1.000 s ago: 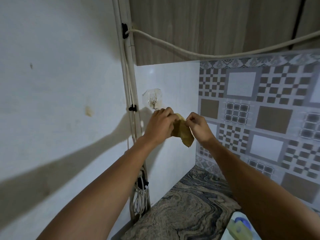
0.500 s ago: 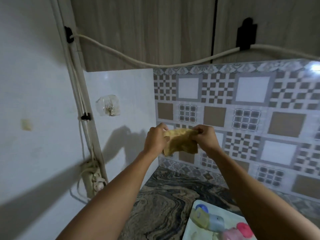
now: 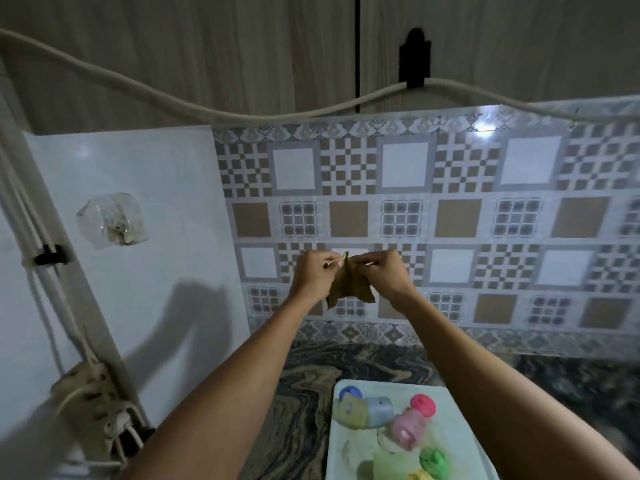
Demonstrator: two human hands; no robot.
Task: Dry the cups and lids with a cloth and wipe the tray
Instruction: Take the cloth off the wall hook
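A small tan cloth hangs in the air in front of the tiled backsplash. My left hand and my right hand both pinch its top edge, close together. Below them, on the marbled counter, lies a white tray with several small pastel cups and lids: a yellow cup, a blue cup, a pink cup, a red lid, a blue lid and a green lid. My right forearm covers the tray's right edge.
A clear adhesive hook sticks to the white wall on the left. A power strip with cords hangs low on the left. A thick cable runs under the wooden cabinets. The marbled counter lies left of the tray.
Both hands carried the cloth away from the wall hook to the right and brought its top edge together. The view swung right and down, showing more of the tray.
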